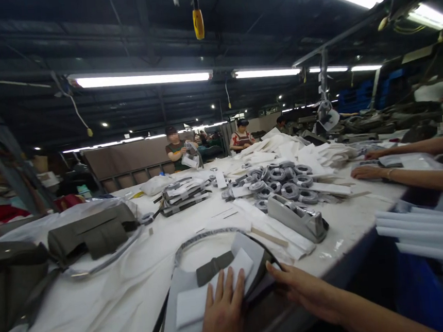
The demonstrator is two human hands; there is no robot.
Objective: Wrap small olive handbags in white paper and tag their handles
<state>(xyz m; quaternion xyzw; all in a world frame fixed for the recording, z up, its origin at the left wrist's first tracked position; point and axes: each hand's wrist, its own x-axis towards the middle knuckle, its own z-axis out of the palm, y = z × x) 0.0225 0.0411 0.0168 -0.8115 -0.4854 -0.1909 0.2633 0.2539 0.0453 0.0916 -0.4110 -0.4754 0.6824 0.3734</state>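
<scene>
In front of me on the table lies a dark olive handbag (215, 267), with a grey sheet (185, 280) about it and a wrapped handle curving at its far side. A folded strip of white foam (191, 305) rests on top. My left hand (224, 305) lies on this foam, fingers stretched and slightly apart. At the bag's right edge, my right hand (300, 285) grips the dark rim between thumb and fingers; some of its fingers are hidden. A dark strap (157, 326) runs down the bag's left side.
A pile of wrapped grey coils (281, 181) and white sheets lies mid-table. Beyond my right hand sits a grey bag-like piece (296, 219); another olive bag (95, 231) stands left. White foam rolls (424, 228) are at right. A co-worker's hands (373, 171) work at the right edge.
</scene>
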